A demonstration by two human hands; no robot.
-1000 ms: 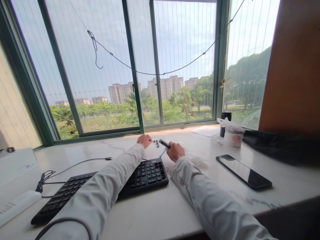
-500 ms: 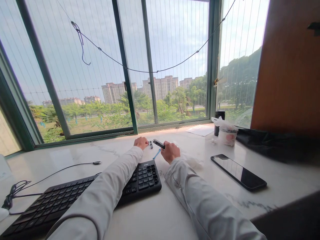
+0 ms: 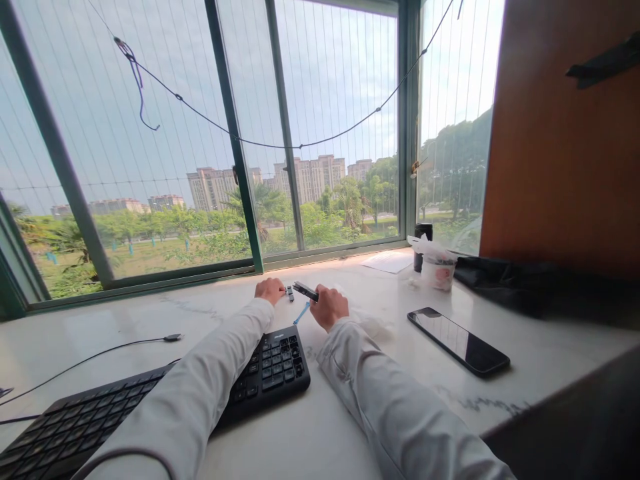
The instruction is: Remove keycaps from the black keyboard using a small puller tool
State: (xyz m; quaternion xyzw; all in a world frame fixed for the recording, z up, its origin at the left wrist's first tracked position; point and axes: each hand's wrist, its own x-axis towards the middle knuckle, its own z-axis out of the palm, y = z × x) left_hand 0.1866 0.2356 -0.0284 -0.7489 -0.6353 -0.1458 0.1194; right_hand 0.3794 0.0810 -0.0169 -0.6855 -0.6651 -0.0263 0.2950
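Observation:
My right hand (image 3: 331, 307) is closed round a small dark stapler (image 3: 306, 291) with a silvery metal front, pointing left toward my other hand. Small dark-grey pieces (image 3: 291, 294), perhaps staple strips, lie on the white marble-patterned counter (image 3: 350, 400) between the two hands. My left hand (image 3: 270, 291) rests there with its fingers curled, the fingertips right beside those pieces. What they pinch, if anything, is too small to tell. Just below the stapler lies a thin blue strip (image 3: 301, 313). A black keyboard (image 3: 280, 367) sits under my left forearm, which covers its middle.
A black phone (image 3: 457, 340) lies to the right. Behind it stand a tub in a plastic bag (image 3: 437, 270), a black cylinder (image 3: 423, 232) and a paper sheet (image 3: 387, 261). Dark cloth (image 3: 530, 287) covers the right back. A cable plug (image 3: 173, 338) lies left, below the window.
The whole view has shifted, so everything sits farther left in the picture. Both hands keep nearly the same pose, and the stapler stays in my right hand.

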